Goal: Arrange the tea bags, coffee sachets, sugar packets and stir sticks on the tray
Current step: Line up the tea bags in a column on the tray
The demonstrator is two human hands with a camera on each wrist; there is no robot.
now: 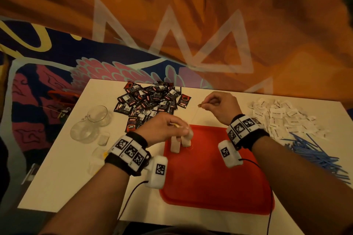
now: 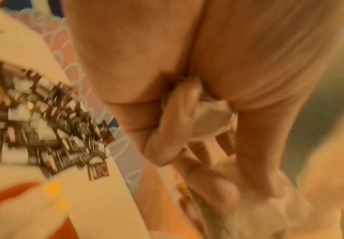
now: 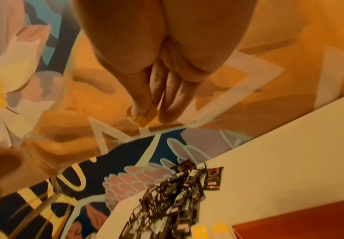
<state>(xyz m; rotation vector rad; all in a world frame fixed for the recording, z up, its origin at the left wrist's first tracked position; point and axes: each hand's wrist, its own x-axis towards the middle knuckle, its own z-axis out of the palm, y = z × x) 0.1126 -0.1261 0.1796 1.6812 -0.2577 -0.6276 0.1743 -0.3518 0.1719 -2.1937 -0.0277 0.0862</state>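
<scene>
surface: white table (image 1: 63,173) set against a painted wall in orange, navy and pink; warm dim light.
tray: red tray (image 1: 214,183), lower centre of the head view, mostly bare; only tea bags at its upper left corner.
left hand: left hand (image 1: 162,129) over the tray's upper left corner, fingers curled round a bunch of tea bags (image 1: 180,142) that hang down and touch the tray; probably held together so they can be separated.
right hand: right hand (image 1: 219,105) raised above the tray's top edge, thumb and forefinger pinching a small tag (image 3: 141,118), other fingers tucked; a thin string (image 1: 194,116) runs down toward the bunch, so likely pulling one bag free of tangled strings.
coffee sachets: dark pile (image 1: 150,103), upper centre, off the tray.
sugar packets: white pile (image 1: 282,116), right, off the tray.
stir sticks: blue heap (image 1: 313,150), far right, off the tray.
glass cups: two clear glass cups (image 1: 91,122), left of the tray, look empty.
progress: early by my read; three groups untouched.
</scene>
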